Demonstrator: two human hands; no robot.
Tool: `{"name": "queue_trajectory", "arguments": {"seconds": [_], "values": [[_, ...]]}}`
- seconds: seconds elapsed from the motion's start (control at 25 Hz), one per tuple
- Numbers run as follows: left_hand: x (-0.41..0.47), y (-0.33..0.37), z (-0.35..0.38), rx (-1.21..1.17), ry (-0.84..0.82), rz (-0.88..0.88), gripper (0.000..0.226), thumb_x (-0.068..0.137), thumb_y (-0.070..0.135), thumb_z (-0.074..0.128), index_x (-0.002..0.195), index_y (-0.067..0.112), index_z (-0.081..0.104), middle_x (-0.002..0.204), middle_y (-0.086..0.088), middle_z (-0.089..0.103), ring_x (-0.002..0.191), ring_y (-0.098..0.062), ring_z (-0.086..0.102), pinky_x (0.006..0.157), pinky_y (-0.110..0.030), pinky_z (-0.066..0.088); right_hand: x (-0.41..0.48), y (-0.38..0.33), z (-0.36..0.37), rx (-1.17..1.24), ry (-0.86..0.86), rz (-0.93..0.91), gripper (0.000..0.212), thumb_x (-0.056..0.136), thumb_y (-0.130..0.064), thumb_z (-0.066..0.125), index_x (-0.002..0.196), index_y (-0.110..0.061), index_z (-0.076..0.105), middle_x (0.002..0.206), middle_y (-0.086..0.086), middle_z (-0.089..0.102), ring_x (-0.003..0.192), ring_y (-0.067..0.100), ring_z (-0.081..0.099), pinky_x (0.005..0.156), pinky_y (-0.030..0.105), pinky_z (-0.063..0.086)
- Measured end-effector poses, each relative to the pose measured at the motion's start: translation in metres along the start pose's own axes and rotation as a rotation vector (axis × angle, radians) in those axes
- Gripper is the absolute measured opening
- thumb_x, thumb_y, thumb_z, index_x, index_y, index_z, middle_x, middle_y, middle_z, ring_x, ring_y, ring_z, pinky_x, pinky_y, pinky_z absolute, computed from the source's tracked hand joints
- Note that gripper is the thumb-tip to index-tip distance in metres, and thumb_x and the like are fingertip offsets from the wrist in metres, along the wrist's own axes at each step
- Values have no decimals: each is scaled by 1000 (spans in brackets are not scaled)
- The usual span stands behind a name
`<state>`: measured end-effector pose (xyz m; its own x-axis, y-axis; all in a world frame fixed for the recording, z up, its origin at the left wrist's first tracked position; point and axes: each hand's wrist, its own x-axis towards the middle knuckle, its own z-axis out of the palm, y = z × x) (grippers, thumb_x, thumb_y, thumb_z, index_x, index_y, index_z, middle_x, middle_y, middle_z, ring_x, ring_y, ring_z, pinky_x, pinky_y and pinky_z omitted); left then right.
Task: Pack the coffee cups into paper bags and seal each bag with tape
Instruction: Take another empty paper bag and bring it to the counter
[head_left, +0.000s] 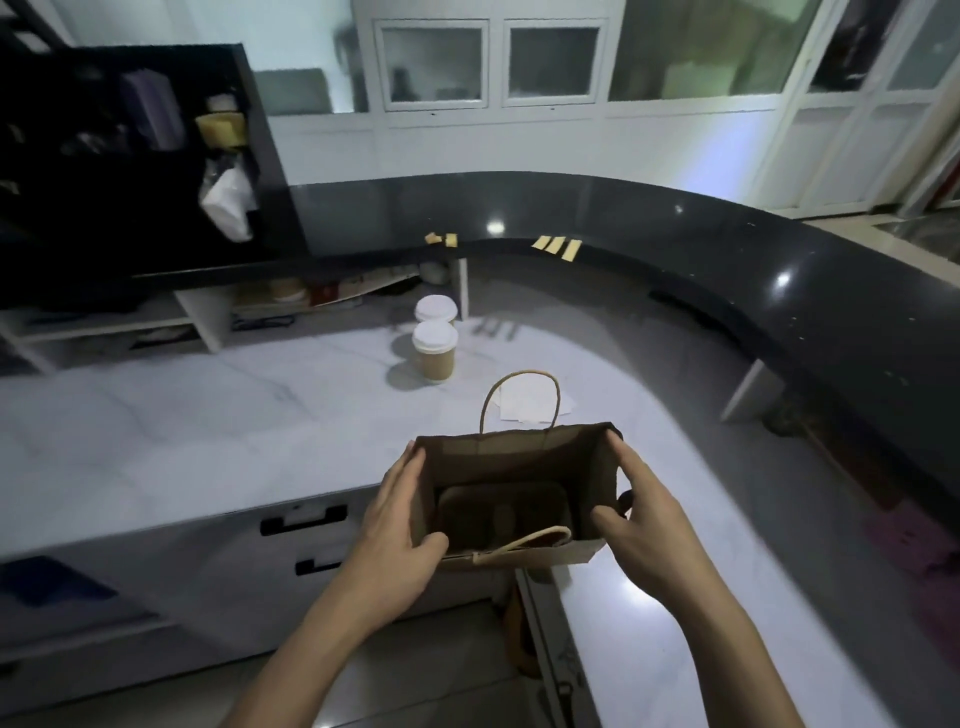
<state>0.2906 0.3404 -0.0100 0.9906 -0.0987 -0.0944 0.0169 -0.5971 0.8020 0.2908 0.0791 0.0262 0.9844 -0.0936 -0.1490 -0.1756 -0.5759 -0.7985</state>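
- The left hand (397, 525) grips the left wall of an open brown paper bag (519, 457) and the right hand (644, 525) pinches its right wall, at the white counter's (208, 426) near edge.
- Two lidded coffee cups (435, 349) stand together farther back, apart from the bag.
- Tape strips (558, 245) hang from the dark ledge (727, 234) beyond.

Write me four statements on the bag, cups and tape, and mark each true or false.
1. The left hand and right hand hold the paper bag open. True.
2. One cup is in the bag. False: both coffee cups stand on the white counter beyond it.
3. The cups carry white lids. True.
4. The tape strips lie flat on the white counter. False: they stick to the black ledge.
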Motion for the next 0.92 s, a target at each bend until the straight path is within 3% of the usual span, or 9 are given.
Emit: {"name": "queue_trajectory", "arguments": {"seconds": [0.16, 0.28, 0.36, 0.48, 0.72, 0.92], "values": [[2, -26, -40, -23, 50, -18, 89, 93, 12, 57, 158, 43, 6, 161, 31, 2, 146, 7, 8, 117, -22, 15, 12, -30, 37, -40, -42, -28, 81, 92, -6, 55, 158, -42, 24, 103, -21, 57, 77, -2, 56, 57, 9, 44], [2, -49, -79, -51, 78, -56, 88, 93, 12, 56, 158, 43, 5, 161, 30, 1, 147, 4, 7, 119, -24, 16, 22, -58, 75, -66, -74, -67, 81, 92, -8, 56, 159, -41, 22, 126, -15, 58, 89, 1, 60, 70, 10, 47], [3, -66, -106, -59, 108, -72, 87, 93, 12, 56, 158, 42, 7, 162, 30, 1, 148, 4, 7, 122, -27, 15, 31, -78, 100, -71, -98, -94, 81, 92, -9, 56, 158, -42, 23, 118, -20, 60, 92, 4, 61, 71, 13, 47], [2, -99, -147, -71, 151, -98, 87, 93, 12, 55, 158, 42, 7, 161, 31, 1, 148, 4, 6, 124, -30, 15, 45, -112, 144, -117, -147, -113, 81, 94, -12, 57, 158, -44, 20, 98, -17, 57, 76, 8, 60, 58, 15, 42], [-7, -155, -215, -78, 225, -122, 85, 96, 11, 55, 156, 45, 6, 158, 30, 5, 146, 3, 9, 121, -28, 14, 63, -163, 222, -122, -207, -170, 79, 98, -11, 57, 160, -38, 17, 146, -5, 49, 88, 3, 56, 63, 9, 43], [-12, -197, -255, -98, 251, -158, 83, 97, 8, 54, 156, 44, 7, 159, 27, 8, 146, 1, 12, 120, -27, 16, 73, -185, 278, -158, -258, -205, 79, 99, -16, 58, 160, -40, 15, 160, -10, 34, 92, 2, 56, 67, 15, 45]]}}
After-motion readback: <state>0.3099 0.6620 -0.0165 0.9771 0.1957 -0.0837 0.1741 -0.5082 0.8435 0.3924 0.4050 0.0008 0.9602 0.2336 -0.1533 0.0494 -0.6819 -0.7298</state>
